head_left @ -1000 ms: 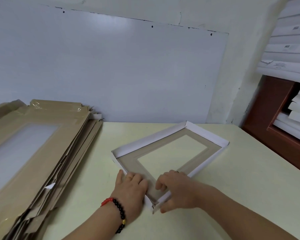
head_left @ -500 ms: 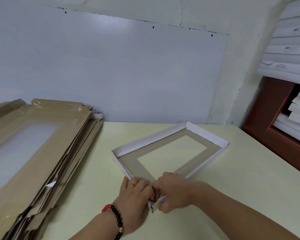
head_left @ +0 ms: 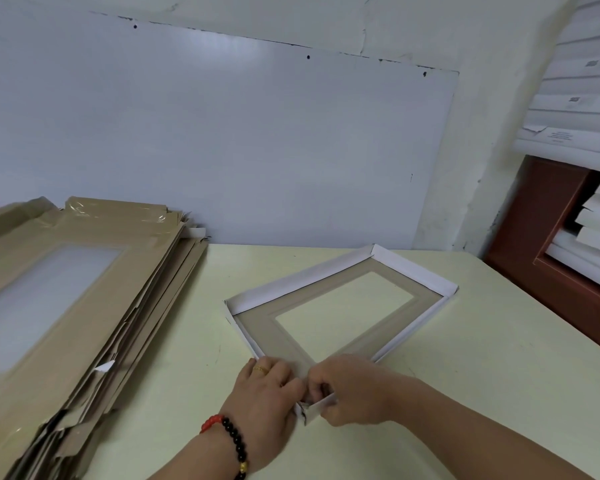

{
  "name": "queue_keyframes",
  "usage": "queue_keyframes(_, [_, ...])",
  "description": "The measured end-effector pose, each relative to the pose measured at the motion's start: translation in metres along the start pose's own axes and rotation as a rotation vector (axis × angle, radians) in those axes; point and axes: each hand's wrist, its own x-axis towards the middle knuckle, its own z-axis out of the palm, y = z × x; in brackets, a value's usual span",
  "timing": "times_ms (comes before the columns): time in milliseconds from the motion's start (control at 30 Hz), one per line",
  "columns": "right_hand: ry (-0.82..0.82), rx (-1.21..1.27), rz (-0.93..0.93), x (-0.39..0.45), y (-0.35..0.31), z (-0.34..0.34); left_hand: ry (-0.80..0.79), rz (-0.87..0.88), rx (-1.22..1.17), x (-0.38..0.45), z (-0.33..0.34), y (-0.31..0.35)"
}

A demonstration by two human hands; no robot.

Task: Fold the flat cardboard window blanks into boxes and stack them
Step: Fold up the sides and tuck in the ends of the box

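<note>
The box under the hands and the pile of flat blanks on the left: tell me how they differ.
The box has its white walls folded up on the table; the blanks lie flat, stacked and tilted. The box is alone, both hands pinching its near corner, left hand and right hand; the pile is untouched. The pile's top window looks frosted; through the box's the table shows. Both are brown card with a rectangular window.

A pale table (head_left: 465, 358) bears a folded window box (head_left: 329, 289) and stacked flat blanks (head_left: 66, 306).
</note>
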Motion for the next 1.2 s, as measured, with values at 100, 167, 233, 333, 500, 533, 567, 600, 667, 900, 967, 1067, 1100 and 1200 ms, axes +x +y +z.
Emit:
queue_keyframes(100, [0.033,-0.023,-0.024,-0.002,-0.001,0.001,0.018,-0.019,-0.071,0.000,-0.001,-0.003])
queue_keyframes(167, [0.046,-0.009,-0.018,-0.002,-0.001,0.002,0.037,-0.029,-0.128,0.000,-0.001,-0.005])
queue_keyframes(233, [0.056,0.004,-0.010,-0.002,-0.001,0.003,0.048,-0.039,-0.180,0.001,-0.002,-0.007])
queue_keyframes(333, [0.060,-0.061,-0.032,-0.001,-0.003,0.005,0.059,-0.052,-0.200,0.002,-0.005,-0.007])
queue_keyframes(500, [0.081,-0.048,-0.047,-0.002,-0.003,0.007,0.074,-0.066,-0.220,0.002,-0.003,-0.006])
queue_keyframes(533, [0.095,-0.041,-0.051,-0.003,-0.002,0.008,0.074,-0.068,-0.220,0.002,-0.003,-0.006])
queue_keyframes(567, [0.112,-0.028,-0.053,-0.004,-0.002,0.009,0.070,-0.074,-0.220,0.002,-0.002,-0.006])
queue_keyframes(600, [0.130,-0.012,-0.054,-0.005,-0.001,0.010,0.064,-0.080,-0.214,0.002,-0.001,-0.006])
queue_keyframes(667, [0.168,0.014,-0.056,-0.007,-0.001,0.012,0.048,-0.085,-0.194,0.002,-0.001,-0.005])
queue_keyframes(900, [0.284,-0.047,-0.062,-0.013,-0.005,0.020,-0.005,-0.117,-0.194,0.003,0.001,-0.007])
queue_keyframes(967, [0.314,-0.025,-0.073,-0.014,-0.006,0.021,-0.008,-0.115,-0.199,0.003,0.001,-0.007])
queue_keyframes(1067, [0.345,0.000,-0.078,-0.014,-0.009,0.024,0.013,-0.095,-0.137,0.001,0.001,-0.005])
queue_keyframes(1100, [0.354,0.000,-0.079,-0.014,-0.010,0.025,0.018,-0.093,-0.117,0.001,0.002,-0.003])
queue_keyframes(1200, [0.366,-0.013,-0.061,-0.014,-0.014,0.029,0.031,-0.072,-0.052,0.000,0.002,-0.002])
